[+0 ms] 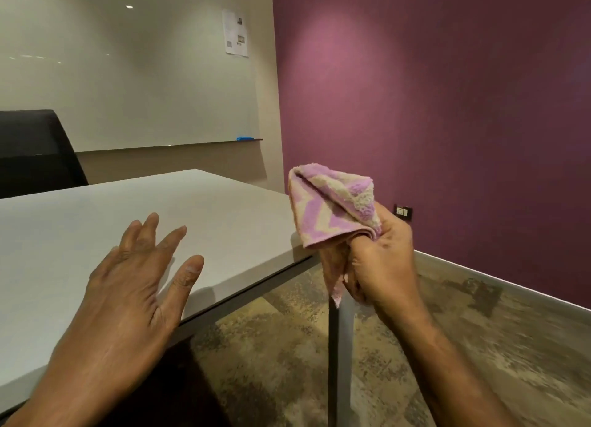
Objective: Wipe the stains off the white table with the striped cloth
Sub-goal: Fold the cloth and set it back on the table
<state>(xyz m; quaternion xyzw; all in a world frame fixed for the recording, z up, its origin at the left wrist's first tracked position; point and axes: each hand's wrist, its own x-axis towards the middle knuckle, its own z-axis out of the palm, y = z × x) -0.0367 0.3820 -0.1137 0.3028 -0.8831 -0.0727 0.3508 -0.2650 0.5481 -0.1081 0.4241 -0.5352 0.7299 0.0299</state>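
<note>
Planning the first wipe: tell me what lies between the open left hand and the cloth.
Only bare white table, seen from the head view, between left hand and striped cloth.

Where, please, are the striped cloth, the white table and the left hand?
striped cloth (332, 203): head view, middle of the folded part.
white table (224, 209): head view, bare top.
left hand (128, 295): head view, back of hand.

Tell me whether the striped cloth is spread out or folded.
Folded and bunched. The striped cloth is gripped in the right hand, layered edges showing, held beside the table corner, off the white table.
</note>
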